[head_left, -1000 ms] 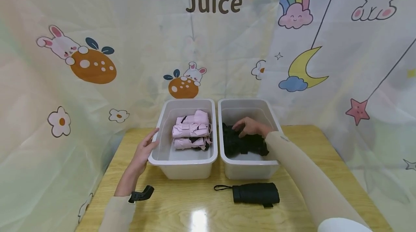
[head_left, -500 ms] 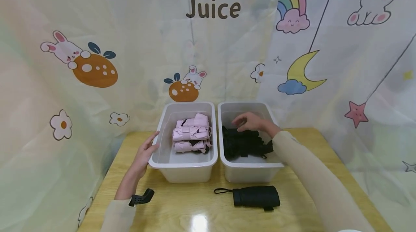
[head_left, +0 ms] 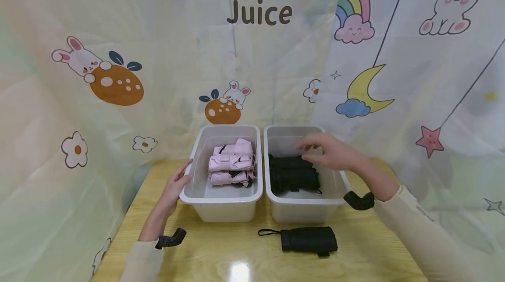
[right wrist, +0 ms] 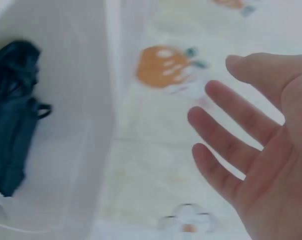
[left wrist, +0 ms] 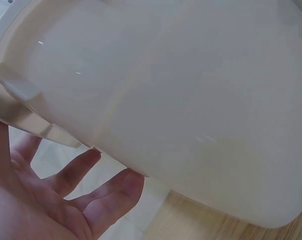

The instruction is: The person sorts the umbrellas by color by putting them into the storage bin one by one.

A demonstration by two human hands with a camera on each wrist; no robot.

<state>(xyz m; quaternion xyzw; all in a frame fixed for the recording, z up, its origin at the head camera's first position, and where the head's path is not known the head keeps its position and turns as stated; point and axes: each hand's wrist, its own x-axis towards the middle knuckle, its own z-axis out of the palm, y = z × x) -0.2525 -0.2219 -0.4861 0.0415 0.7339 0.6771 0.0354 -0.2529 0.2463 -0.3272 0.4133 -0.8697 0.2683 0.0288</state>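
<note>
My left hand point(head_left: 173, 187) rests against the left side of a white plastic bin point(head_left: 222, 201); in the left wrist view its fingertips touch the bin's outer wall point(left wrist: 190, 100). Several folded pink umbrellas point(head_left: 230, 162) lie stacked inside that bin. Over the right side of a second white bin point(head_left: 304, 201) hovers my right hand point(head_left: 331, 152), its fingers spread and holding nothing. Folded black umbrellas point(head_left: 293, 174) lie in this bin, and one with a small strap loop shows at the left of the right wrist view point(right wrist: 13, 120). Another folded black umbrella point(head_left: 308, 239) lies on the table before the right bin.
Both bins stand side by side on a wooden table point(head_left: 221, 247), a narrow gap between them. A printed curtain point(head_left: 169, 76) hangs right behind and along the sides. Each wrist carries a black band mount point(head_left: 359, 201).
My right hand has risen out of the right bin and moved right, leaving the black umbrellas lying there. The left hand stays at the left bin's side. The head view has shifted slightly.
</note>
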